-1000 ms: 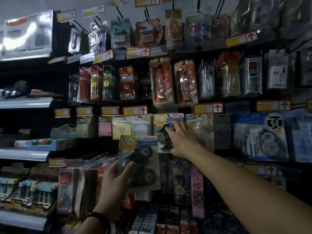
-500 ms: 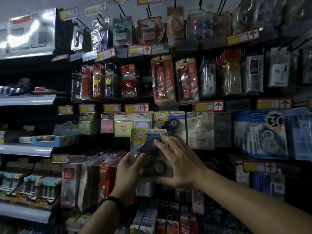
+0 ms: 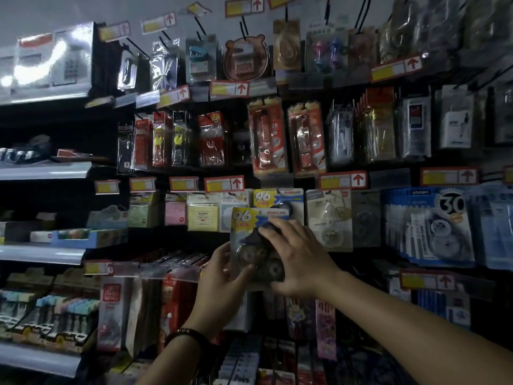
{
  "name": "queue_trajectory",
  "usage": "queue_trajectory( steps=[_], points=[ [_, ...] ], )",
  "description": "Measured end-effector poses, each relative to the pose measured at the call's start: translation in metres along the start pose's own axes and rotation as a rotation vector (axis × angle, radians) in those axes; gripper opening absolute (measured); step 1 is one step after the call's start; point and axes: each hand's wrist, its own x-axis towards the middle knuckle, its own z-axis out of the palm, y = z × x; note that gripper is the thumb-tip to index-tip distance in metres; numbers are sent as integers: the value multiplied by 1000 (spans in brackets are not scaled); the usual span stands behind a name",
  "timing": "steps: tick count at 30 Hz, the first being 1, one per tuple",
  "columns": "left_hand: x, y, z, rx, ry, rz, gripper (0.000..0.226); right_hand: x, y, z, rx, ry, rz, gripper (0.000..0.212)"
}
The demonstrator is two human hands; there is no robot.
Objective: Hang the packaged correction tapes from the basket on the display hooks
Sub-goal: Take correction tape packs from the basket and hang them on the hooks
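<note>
The packaged correction tape (image 3: 256, 240) is held upright in both hands, just below and slightly left of the matching pack already hanging (image 3: 277, 200) on the display. The left hand (image 3: 222, 276) grips its lower left edge, thumb on the front. The right hand (image 3: 297, 259) lies spread over the right side of the blister, fingers across the front and closed on the pack.

To hang it well, I judge the card should be raised until its top hole meets the tip of the hook carrying the hanging pack, kept square to the wall, then slid back. The hook and the hole are not clear here, so alignment by feel may be needed. The right hand would do better pinching the top edge than covering the blister.

The pack is a printed card with a yellow corner bearing a large "96", a red brand strip beside it, and a clear blister over dark round tape reels. No basket shows.
</note>
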Motion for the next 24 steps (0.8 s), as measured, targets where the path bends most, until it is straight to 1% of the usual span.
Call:
queue_trajectory(
  steps=[1, 3, 5, 10, 12, 14, 20, 24],
  points=[
    [-1, -3, -2, 140, 16, 44, 46, 3, 2, 0, -31, -9, 18, 115],
    [0, -9, -7, 375, 20, 123, 51, 9, 6, 1, -86, -45, 58, 115],
    [1, -12, -11, 550, -26, 172, 56, 16, 10, 1, -133, -84, 104, 115],
    [2, -5, -18, 850, -116, 259, 42, 31, 19, -2, -236, -57, 163, 111],
    [2, -4, -18, 916, -133, 251, 42, 36, 22, -4, -263, -48, 175, 111],
    [2, -6, -17, 952, -146, 244, 45, 41, 24, -6, -291, -73, 183, 111],
    [0, -7, -15, 956, -161, 242, 47, 48, 30, -4, -323, -157, 205, 114],
    [-4, -7, -13, 962, -171, 262, 43, 53, 27, -5, -302, -184, 216, 113]
  ],
)
